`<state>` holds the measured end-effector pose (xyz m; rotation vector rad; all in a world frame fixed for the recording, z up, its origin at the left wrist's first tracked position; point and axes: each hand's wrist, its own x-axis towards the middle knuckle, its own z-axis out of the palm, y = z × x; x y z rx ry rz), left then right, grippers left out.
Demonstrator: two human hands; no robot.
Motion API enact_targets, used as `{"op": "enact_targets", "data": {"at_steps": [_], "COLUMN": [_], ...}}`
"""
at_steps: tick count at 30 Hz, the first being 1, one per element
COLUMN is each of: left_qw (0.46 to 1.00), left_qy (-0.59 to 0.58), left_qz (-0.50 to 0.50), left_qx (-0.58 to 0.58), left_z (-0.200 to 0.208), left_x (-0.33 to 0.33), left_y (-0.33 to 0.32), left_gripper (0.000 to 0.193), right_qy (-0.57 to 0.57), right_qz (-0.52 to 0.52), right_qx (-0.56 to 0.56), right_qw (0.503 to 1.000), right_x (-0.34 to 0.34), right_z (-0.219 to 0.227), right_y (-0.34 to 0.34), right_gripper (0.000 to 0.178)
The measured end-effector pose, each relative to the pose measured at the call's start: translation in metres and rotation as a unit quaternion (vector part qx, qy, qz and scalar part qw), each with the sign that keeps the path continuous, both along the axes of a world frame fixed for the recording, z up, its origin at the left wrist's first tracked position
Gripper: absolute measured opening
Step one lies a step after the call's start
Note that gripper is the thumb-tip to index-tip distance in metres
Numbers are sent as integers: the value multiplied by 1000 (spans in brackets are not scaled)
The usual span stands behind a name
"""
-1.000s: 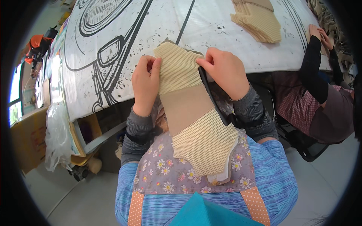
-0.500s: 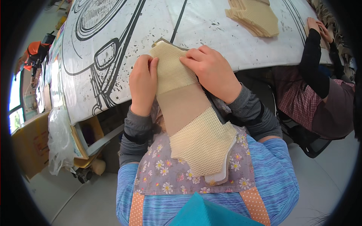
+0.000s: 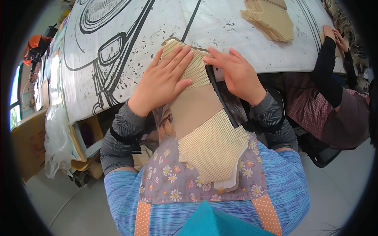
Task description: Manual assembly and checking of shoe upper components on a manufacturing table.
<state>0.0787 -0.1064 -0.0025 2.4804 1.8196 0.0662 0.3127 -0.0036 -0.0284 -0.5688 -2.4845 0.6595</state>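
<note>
A beige mesh fabric piece (image 3: 212, 145) with a smooth tan band (image 3: 195, 109) across its middle lies from the table edge down over my lap. My left hand (image 3: 163, 80) is open and flat on its upper part, fingers stretched out. My right hand (image 3: 239, 76) is open at the upper right corner, its fingertips touching or just over the edge. A dark strip (image 3: 221, 98) runs along the right side of the piece. Under its lower end a white layer (image 3: 229, 183) shows. What supports the upper end is mostly hidden.
A stack of similar beige mesh pieces (image 3: 271, 21) lies on the white table cover (image 3: 157, 23) with black line drawings. At the right sits another person (image 3: 330, 70), hands on the table beside piled brown material. A plastic bag (image 3: 58, 141) hangs at the left by a cardboard box (image 3: 29, 143).
My left hand has gone from gripping the left edge to lying flat across the mesh. The right hand has shifted right and its fingers have spread, uncovering the dark strip.
</note>
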Motion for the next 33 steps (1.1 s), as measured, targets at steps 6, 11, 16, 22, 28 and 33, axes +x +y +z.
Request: {"op": "enact_targets", "data": {"at_steps": [6, 11, 16, 22, 28, 33], "left_qw": [992, 993, 991, 998, 998, 996], "left_qy": [-110, -103, -110, -39, -35, 20], "left_qz": [-67, -49, -41, -44, 53, 83], "left_qx": [-11, -32, -60, -9, -8, 29], "left_z": [-7, -2, 0, -5, -3, -5], "left_x": [7, 12, 9, -17, -16, -6], "left_y": [6, 4, 8, 11, 6, -2], "left_gripper": [72, 71, 70, 63, 68, 74], "right_qy": [9, 16, 32, -46, -61, -48], "right_qz": [-10, -32, 15, 36, 74, 77], "right_qx": [-16, 76, -16, 17, 63, 64], "right_qw": [1000, 996, 999, 998, 993, 994], "right_x": [0, 0, -14, -7, -2, 10], "right_z": [-1, 5, 1, -1, 1, -12], "right_y": [1, -6, -14, -11, -5, -9], "right_gripper": [48, 51, 53, 55, 54, 50]}}
